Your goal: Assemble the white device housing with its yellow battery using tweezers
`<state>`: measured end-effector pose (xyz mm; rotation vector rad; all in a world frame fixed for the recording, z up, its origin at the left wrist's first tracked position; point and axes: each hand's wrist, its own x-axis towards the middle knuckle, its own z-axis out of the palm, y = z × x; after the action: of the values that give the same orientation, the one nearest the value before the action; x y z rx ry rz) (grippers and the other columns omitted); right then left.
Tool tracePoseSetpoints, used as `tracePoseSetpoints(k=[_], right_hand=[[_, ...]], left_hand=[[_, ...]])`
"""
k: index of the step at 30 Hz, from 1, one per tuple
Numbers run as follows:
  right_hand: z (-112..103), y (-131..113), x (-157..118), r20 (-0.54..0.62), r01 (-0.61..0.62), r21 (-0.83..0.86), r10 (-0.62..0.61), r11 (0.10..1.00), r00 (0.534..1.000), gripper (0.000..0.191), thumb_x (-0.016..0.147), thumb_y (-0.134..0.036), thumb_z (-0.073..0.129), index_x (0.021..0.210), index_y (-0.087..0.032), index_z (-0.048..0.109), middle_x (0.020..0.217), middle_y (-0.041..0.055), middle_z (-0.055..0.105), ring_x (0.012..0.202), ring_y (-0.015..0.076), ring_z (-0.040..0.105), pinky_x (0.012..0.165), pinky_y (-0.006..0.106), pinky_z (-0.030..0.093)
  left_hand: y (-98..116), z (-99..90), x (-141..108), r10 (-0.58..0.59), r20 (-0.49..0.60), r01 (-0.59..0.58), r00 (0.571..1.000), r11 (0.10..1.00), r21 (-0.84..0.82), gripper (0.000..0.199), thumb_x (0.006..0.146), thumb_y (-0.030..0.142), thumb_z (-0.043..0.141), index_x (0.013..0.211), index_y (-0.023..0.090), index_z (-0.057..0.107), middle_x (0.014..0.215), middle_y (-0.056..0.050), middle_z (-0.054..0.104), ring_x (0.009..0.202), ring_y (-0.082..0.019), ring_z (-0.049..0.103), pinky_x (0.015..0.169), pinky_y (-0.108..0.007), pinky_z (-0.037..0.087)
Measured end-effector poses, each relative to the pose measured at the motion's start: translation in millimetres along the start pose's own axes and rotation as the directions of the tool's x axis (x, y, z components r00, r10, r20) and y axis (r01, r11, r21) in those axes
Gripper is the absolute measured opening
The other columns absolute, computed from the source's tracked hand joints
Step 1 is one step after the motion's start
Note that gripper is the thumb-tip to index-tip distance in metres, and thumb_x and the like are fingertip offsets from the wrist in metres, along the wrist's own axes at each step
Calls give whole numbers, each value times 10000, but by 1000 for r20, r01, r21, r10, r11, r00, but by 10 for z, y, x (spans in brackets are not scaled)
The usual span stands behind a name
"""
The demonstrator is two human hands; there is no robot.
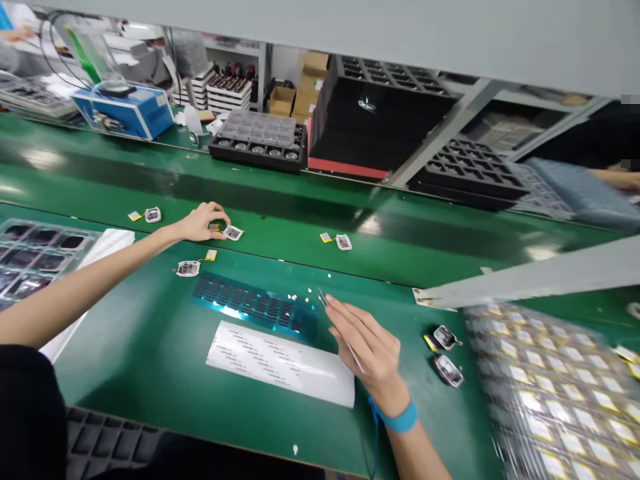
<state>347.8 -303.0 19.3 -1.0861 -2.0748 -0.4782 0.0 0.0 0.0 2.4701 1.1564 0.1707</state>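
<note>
My left hand (201,223) reaches out over the green belt, fingertips closed on a small white-framed part (233,233) with a yellow tab. A like part (188,269) lies just nearer me. My right hand (367,347), blue strap at the wrist, holds thin tweezers (324,299) whose tip points at the right end of a blue shiny sheet of small dark pieces (255,306). A white label strip (280,363) lies below that sheet.
More small parts lie on the belt (151,215) (343,242), and two beside my right hand (447,353). Clear trays of parts sit at right (555,387) and left (30,257). Black trays (260,140), a blue device (125,110) and another person's arm (615,179) lie beyond.
</note>
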Motion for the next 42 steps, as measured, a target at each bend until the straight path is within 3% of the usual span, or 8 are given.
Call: tracePoseSetpoints(k=[6,10,13,17,22,29,35,42], right_hand=[[0,-39,-3,45,-25,-28,27,999,999,391,989,-80,622,1375,-136,638,1198,128,794,1025,222,781,886,338,671],[15,-60,-15,14,-45,-36,45,998,999,452,996,-73,594,1442,-141,581,1218,125,789,1090,229,767,929,365,668],[32,-115,-31,-60,-170,22,171,985,984,523,988,-28,521,1493,-164,532,1200,130,792,1101,250,759,891,409,673],[32,-265,-36,-114,-295,162,315,941,942,559,992,1,434,1498,-221,520,832,15,769,633,148,688,602,269,589],[61,-430,-5,71,-375,271,370,887,926,299,1035,-206,574,1333,-215,604,703,-62,673,550,89,625,466,196,462],[173,-491,-133,45,-285,196,282,938,958,215,1008,-102,587,1191,-185,660,987,16,795,786,100,736,656,187,582],[79,-477,-125,193,-175,154,144,972,971,269,1019,-130,555,1249,-156,691,1037,53,793,795,129,737,624,213,589],[157,-430,-119,148,-329,393,293,859,944,360,934,26,508,1153,-181,705,1050,27,778,892,100,742,694,173,598]], left_hand=[[179,-6,33,-17,-10,16,1000,997,-71,494,747,556,776,1074,185,768,1378,-157,612,1328,-376,454,1148,-497,342],[432,-29,-17,-12,-16,9,1000,986,-164,370,793,509,722,893,157,669,1232,-175,709,1163,-305,619,1022,-415,476],[896,-16,-260,5,-31,-15,1000,943,-332,307,950,476,534,1010,179,585,1058,-136,765,850,-204,715,807,-338,564],[1755,169,-756,18,-21,-28,1000,694,-719,270,972,384,602,1136,169,614,788,-37,725,459,-106,560,451,-227,445],[2374,577,-1132,76,34,-24,997,659,-752,233,988,312,540,1040,155,705,706,8,648,510,-87,527,440,-181,413],[2448,791,-1239,4,-19,-17,1000,619,-785,241,1003,299,531,1046,142,709,558,39,631,421,-89,538,408,-169,410],[2455,775,-1303,-8,-111,-60,994,803,-593,250,995,261,523,1036,140,738,578,28,640,448,-91,524,437,-186,390],[2321,829,-1263,-17,-136,-63,991,826,-561,199,993,265,543,927,167,703,741,5,718,606,-105,598,559,-201,449]])
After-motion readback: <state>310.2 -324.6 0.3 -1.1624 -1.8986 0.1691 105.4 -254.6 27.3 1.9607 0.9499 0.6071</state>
